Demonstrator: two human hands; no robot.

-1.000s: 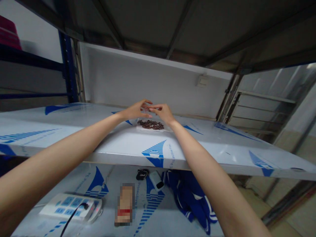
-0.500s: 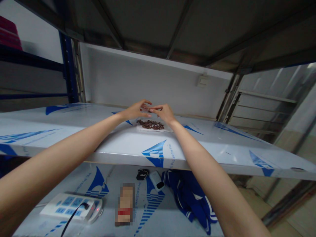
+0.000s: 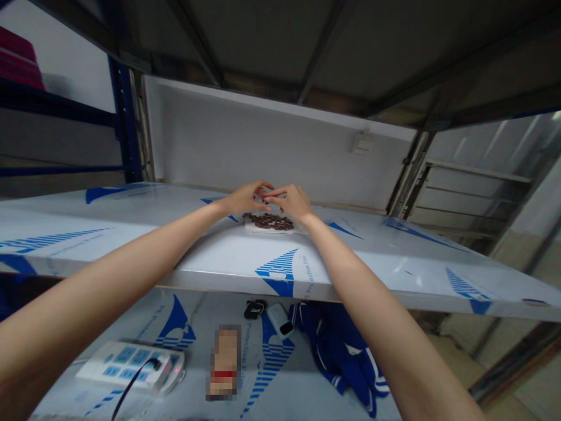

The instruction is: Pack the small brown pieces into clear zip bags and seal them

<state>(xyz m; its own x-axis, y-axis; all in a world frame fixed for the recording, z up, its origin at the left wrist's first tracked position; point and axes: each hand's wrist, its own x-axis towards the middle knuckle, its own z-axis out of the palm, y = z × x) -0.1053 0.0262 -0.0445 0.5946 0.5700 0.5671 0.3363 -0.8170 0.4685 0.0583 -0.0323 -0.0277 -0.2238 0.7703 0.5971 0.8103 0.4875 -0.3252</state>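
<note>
My left hand [image 3: 246,197] is raised over the shelf board, thumb and fingers curved round what looks like a small clear container, barely visible between them. Fingers of my right hand [image 3: 293,200] are pinched together and reach into the gap of the left hand. What they hold, if anything, is too small to tell. Just below both hands lies a pile of small dark brown pieces [image 3: 272,221], spread on a white sheet [image 3: 254,228].
A film-covered shelf board [image 3: 219,251] carries the pile. On the lower level lie a white power strip [image 3: 131,365] with a black cable, a pixelated item [image 3: 225,362], a small black object [image 3: 255,309], a pale device [image 3: 279,320] and blue clothing [image 3: 337,351]. A shelf [image 3: 263,47] hangs overhead.
My right fingers have shifted slightly left and further in between the fingers of my left hand. The left hand stays nearly in place, and the pile looks the same.
</note>
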